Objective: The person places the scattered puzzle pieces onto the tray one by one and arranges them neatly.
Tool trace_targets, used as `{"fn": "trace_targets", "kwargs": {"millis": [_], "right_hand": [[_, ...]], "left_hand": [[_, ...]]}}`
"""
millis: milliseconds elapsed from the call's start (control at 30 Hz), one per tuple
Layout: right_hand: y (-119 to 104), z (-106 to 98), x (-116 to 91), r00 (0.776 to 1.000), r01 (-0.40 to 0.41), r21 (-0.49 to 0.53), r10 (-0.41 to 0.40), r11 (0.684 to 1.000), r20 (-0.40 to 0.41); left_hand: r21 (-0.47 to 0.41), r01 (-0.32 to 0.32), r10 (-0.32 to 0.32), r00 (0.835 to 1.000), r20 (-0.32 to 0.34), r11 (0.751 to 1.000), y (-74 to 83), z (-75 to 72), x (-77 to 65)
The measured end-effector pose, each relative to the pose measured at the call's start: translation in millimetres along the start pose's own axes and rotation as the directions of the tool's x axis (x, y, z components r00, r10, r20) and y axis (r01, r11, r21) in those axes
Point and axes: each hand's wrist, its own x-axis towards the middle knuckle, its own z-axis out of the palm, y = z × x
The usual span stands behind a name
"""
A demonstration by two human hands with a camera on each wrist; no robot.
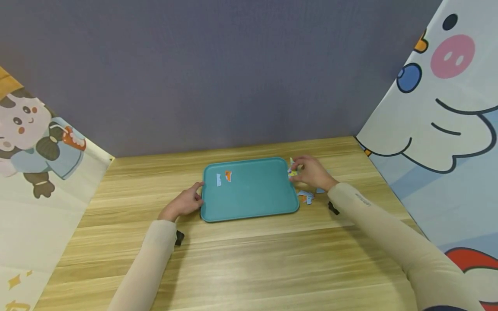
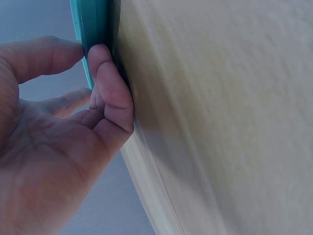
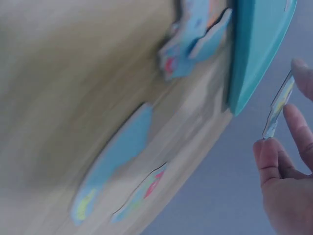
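Observation:
A teal tray [image 1: 249, 190] lies on the wooden table. My left hand [image 1: 186, 201] grips its left rim, fingers bent against the side in the left wrist view [image 2: 110, 88]. Over the tray's right edge, my right hand [image 1: 311, 172] pinches a thin puzzle piece [image 3: 279, 105] with yellow and light blue print between thumb and fingers. Inside the tray, toward its upper left, lie a pale blue puzzle piece [image 1: 218, 179] and an orange one [image 1: 228, 176]. The held piece is partly covered by fingers in the head view.
Right of the tray, several loose puzzle pieces [image 1: 306, 197] lie in an overlapping cluster. A blue piece [image 3: 115, 159] and a pink-marked piece [image 3: 142, 191] lie near them. A grey partition [image 1: 233, 77] stands behind the table, with cartoon-printed panels [image 1: 428, 129] at the sides.

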Motion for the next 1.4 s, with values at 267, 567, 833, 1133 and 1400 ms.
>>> {"fn": "trace_targets", "kwargs": {"millis": [267,567,833,1133,1400], "right_hand": [[-18.5,12.1,10.1,0.999,0.038,0.007,-0.038,0.999,0.025],[-33.0,27.0,23.2,0.996,0.078,0.007,-0.079,0.997,0.044],[-47.0,41.2,36.0,0.989,0.133,0.007,-0.133,0.991,0.059],[-64.2,57.0,50.4,0.982,0.139,-0.017,-0.136,0.99,0.129],[-76.6,75.0,64.0,0.974,0.143,-0.057,-0.13,0.988,0.186]], "left_hand": [[0.004,0.012,-0.012,1.0,0.004,1.0,2.1,0.4,-1.5],[0.01,0.028,-0.028,1.0,0.007,1.0,1.7,0.0,-1.5],[0.005,0.03,-0.03,1.0,0.009,1.0,1.6,0.5,-0.1],[-0.003,0.03,-0.03,1.0,0.007,1.0,-1.5,2.1,3.2],[-0.01,0.039,-0.039,0.999,0.003,0.999,-1.2,2.4,4.1]]}}
